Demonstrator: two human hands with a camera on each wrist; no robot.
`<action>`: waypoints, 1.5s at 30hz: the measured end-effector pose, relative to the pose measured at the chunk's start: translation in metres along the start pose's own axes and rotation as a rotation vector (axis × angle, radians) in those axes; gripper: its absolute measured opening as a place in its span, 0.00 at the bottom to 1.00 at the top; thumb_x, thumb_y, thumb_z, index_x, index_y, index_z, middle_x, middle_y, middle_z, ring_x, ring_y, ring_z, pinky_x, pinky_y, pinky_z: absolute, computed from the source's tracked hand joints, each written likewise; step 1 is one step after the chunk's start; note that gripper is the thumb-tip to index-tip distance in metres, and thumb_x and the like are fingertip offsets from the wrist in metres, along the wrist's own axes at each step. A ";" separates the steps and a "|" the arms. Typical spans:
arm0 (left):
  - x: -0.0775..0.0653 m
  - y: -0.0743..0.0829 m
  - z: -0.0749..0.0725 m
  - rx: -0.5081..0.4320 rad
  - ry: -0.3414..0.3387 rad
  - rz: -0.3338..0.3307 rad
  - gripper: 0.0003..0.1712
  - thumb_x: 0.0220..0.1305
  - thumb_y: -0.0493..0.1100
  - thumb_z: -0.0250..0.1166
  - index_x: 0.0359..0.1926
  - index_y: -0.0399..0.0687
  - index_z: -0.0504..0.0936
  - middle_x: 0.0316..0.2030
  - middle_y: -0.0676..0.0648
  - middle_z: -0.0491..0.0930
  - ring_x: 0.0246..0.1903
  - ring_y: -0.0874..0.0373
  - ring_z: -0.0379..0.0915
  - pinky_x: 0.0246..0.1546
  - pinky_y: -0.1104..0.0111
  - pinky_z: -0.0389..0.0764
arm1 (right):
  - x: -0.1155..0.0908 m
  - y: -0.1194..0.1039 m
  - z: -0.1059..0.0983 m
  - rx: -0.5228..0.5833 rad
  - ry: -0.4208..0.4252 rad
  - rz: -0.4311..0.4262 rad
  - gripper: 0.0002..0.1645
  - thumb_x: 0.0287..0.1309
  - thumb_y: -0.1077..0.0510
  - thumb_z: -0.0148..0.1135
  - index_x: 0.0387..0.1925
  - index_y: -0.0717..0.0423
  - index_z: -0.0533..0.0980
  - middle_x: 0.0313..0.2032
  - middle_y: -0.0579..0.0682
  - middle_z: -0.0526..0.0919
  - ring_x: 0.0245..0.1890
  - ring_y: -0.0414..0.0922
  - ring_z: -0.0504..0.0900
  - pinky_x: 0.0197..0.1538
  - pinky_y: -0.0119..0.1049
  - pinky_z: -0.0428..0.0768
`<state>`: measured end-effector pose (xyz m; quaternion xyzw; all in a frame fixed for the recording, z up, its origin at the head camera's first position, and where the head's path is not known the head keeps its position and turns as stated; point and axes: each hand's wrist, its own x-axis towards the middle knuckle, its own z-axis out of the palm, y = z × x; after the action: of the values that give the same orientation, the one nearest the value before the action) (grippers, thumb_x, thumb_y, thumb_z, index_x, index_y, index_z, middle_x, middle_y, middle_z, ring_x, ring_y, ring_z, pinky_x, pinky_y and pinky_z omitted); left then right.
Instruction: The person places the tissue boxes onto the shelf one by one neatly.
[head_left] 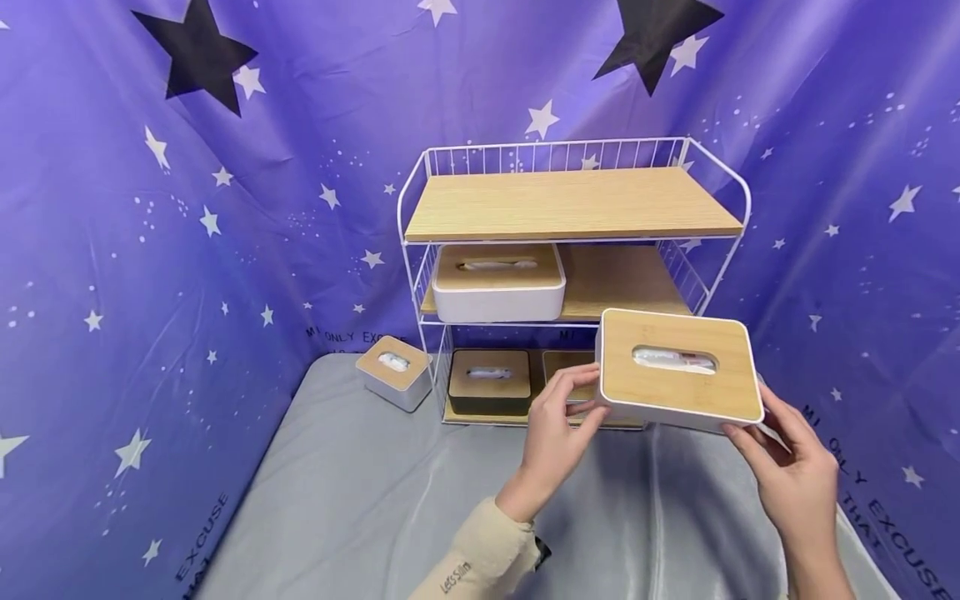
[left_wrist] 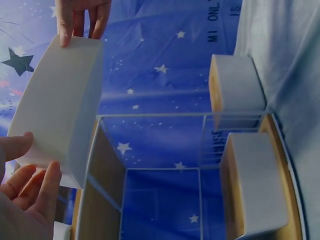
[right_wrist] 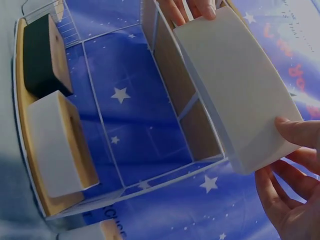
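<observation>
A white tissue box point(head_left: 678, 367) with a wooden lid and an oval slot is held in the air, in front of the rack's right side. Its lid tilts toward me, and something pale shows in the slot. My left hand point(head_left: 557, 435) grips the box's left end, thumb at the lower front. At the opposite end, my right hand point(head_left: 797, 471) holds the right front corner between thumb and fingers. Both wrist views show the box's plain white side, with the left fingers point(left_wrist: 47, 192) and right fingers point(right_wrist: 275, 185) at its ends.
A white wire rack point(head_left: 573, 200) with wooden shelves stands at the back. Its middle shelf bears a white tissue box point(head_left: 498, 304). Below sit a dark tissue box point(head_left: 489, 400) and a white one point(right_wrist: 60, 147). Left of the rack, a smaller box point(head_left: 397, 392) rests on grey cloth point(head_left: 330, 500).
</observation>
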<state>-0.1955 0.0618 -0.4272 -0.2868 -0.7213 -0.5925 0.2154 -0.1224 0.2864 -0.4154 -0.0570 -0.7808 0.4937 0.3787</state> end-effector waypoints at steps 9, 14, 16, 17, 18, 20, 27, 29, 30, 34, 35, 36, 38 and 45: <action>0.021 0.004 -0.007 -0.019 0.026 -0.001 0.20 0.59 0.31 0.71 0.53 0.37 0.80 0.57 0.43 0.81 0.55 0.54 0.81 0.46 0.78 0.84 | 0.020 -0.007 0.010 -0.015 -0.004 0.016 0.40 0.48 0.77 0.70 0.64 0.52 0.76 0.50 0.27 0.80 0.47 0.26 0.79 0.47 0.09 0.76; 0.029 0.005 -0.011 0.025 0.044 0.000 0.20 0.59 0.33 0.71 0.54 0.39 0.80 0.57 0.45 0.81 0.55 0.57 0.81 0.47 0.79 0.84 | 0.030 -0.011 0.016 0.001 -0.019 0.043 0.39 0.50 0.75 0.70 0.64 0.49 0.76 0.50 0.28 0.81 0.46 0.27 0.79 0.47 0.10 0.77; 0.033 0.004 -0.012 0.034 0.052 0.013 0.20 0.60 0.33 0.71 0.54 0.39 0.80 0.57 0.45 0.81 0.55 0.57 0.81 0.46 0.79 0.84 | 0.035 -0.012 0.019 0.013 -0.028 0.048 0.38 0.51 0.74 0.70 0.64 0.49 0.75 0.51 0.29 0.81 0.46 0.27 0.79 0.47 0.10 0.77; 0.036 0.004 -0.012 0.038 0.057 0.014 0.20 0.60 0.34 0.71 0.54 0.39 0.80 0.57 0.45 0.81 0.55 0.57 0.81 0.46 0.79 0.84 | 0.038 -0.012 0.021 0.016 -0.032 0.049 0.38 0.52 0.73 0.70 0.65 0.49 0.75 0.51 0.29 0.81 0.46 0.27 0.79 0.47 0.10 0.77; 0.038 0.004 -0.012 0.042 0.061 0.016 0.20 0.60 0.34 0.71 0.54 0.40 0.80 0.57 0.45 0.81 0.55 0.57 0.81 0.46 0.79 0.84 | 0.040 -0.012 0.022 0.019 -0.035 0.051 0.38 0.53 0.73 0.70 0.65 0.49 0.75 0.51 0.30 0.81 0.46 0.27 0.80 0.47 0.10 0.77; 0.043 0.003 -0.012 0.051 0.067 0.013 0.20 0.60 0.35 0.70 0.54 0.40 0.81 0.57 0.45 0.81 0.54 0.57 0.81 0.46 0.80 0.84 | 0.045 -0.013 0.025 0.024 -0.039 0.055 0.37 0.54 0.72 0.69 0.65 0.48 0.75 0.51 0.30 0.81 0.46 0.27 0.80 0.48 0.10 0.77; 0.050 0.004 -0.011 0.067 0.071 -0.042 0.21 0.62 0.36 0.70 0.56 0.42 0.81 0.55 0.45 0.83 0.53 0.58 0.82 0.47 0.80 0.83 | 0.054 -0.011 0.031 0.027 -0.025 0.083 0.35 0.56 0.68 0.70 0.65 0.47 0.75 0.50 0.30 0.81 0.45 0.26 0.79 0.46 0.09 0.77; 0.051 0.004 -0.011 0.073 0.074 -0.056 0.22 0.62 0.36 0.69 0.57 0.42 0.81 0.55 0.45 0.83 0.55 0.59 0.81 0.47 0.79 0.84 | 0.055 -0.009 0.033 0.041 -0.015 0.083 0.34 0.56 0.68 0.70 0.65 0.49 0.76 0.49 0.29 0.82 0.45 0.26 0.79 0.46 0.09 0.77; 0.052 0.004 -0.010 0.075 0.074 -0.058 0.22 0.62 0.35 0.69 0.57 0.42 0.81 0.56 0.45 0.82 0.55 0.59 0.80 0.47 0.79 0.84 | 0.056 -0.008 0.034 0.052 -0.006 0.081 0.34 0.56 0.68 0.70 0.64 0.51 0.76 0.48 0.29 0.82 0.44 0.26 0.79 0.46 0.09 0.77; 0.054 0.004 -0.010 0.036 0.069 -0.058 0.23 0.63 0.35 0.68 0.60 0.41 0.79 0.59 0.44 0.80 0.59 0.59 0.78 0.50 0.78 0.83 | 0.061 -0.007 0.042 0.097 0.042 0.069 0.31 0.55 0.70 0.70 0.62 0.57 0.77 0.45 0.28 0.82 0.43 0.28 0.80 0.45 0.10 0.78; 0.055 0.004 -0.009 0.024 0.068 -0.055 0.24 0.64 0.34 0.67 0.61 0.42 0.78 0.60 0.44 0.79 0.60 0.58 0.77 0.50 0.78 0.83 | 0.062 -0.007 0.044 0.111 0.058 0.069 0.31 0.55 0.70 0.69 0.61 0.58 0.77 0.44 0.28 0.82 0.43 0.28 0.80 0.44 0.11 0.78; 0.055 0.004 -0.009 0.014 0.068 -0.053 0.24 0.64 0.34 0.67 0.61 0.42 0.77 0.60 0.44 0.78 0.60 0.58 0.77 0.51 0.77 0.83 | 0.063 -0.008 0.046 0.125 0.074 0.069 0.30 0.55 0.71 0.69 0.60 0.58 0.77 0.43 0.28 0.81 0.43 0.29 0.80 0.44 0.11 0.78; 0.055 0.004 -0.008 -0.009 0.068 -0.052 0.25 0.65 0.34 0.67 0.62 0.43 0.76 0.60 0.44 0.77 0.61 0.58 0.76 0.53 0.77 0.82 | 0.065 -0.008 0.050 0.164 0.110 0.075 0.27 0.55 0.71 0.69 0.57 0.58 0.77 0.42 0.29 0.81 0.42 0.30 0.80 0.44 0.12 0.79; 0.052 0.007 -0.002 -0.013 0.052 -0.013 0.28 0.66 0.35 0.65 0.65 0.43 0.68 0.66 0.44 0.67 0.67 0.55 0.67 0.63 0.71 0.77 | 0.069 -0.009 0.064 0.272 0.212 0.066 0.22 0.54 0.69 0.70 0.46 0.47 0.73 0.43 0.34 0.80 0.43 0.32 0.81 0.47 0.17 0.80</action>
<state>-0.2301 0.0694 -0.3878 -0.2680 -0.7136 -0.6057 0.2282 -0.2099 0.2673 -0.3861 -0.0826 -0.6603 0.5981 0.4466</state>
